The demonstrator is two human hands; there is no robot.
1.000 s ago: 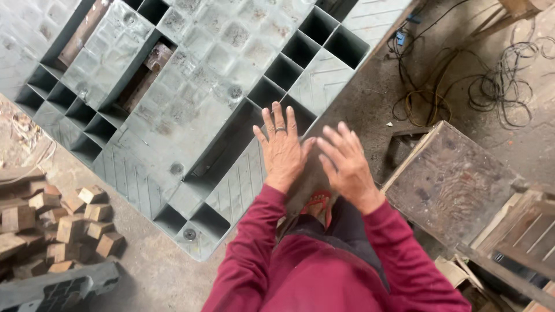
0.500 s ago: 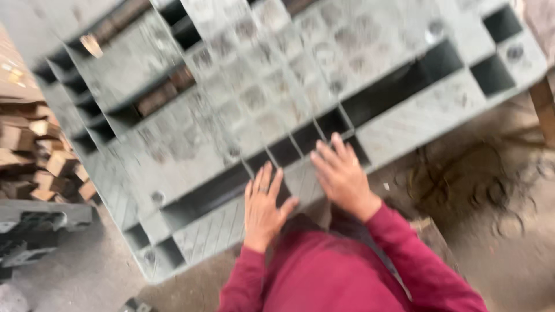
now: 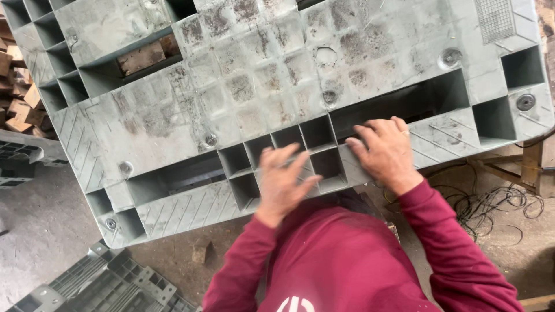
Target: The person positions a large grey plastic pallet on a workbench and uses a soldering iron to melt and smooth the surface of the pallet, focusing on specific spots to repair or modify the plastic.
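Concrete floor, grey plastic pallet [image 3: 243, 98] – left hand [image 3: 283, 182], right hand [image 3: 384, 153] flat on it

Head view, steeply downward, close.

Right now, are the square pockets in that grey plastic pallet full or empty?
Empty: the square pockets near both hands show only dark hollow insides.

Grey plastic pallet [image 3: 243, 98], matt, scuffed, dirty
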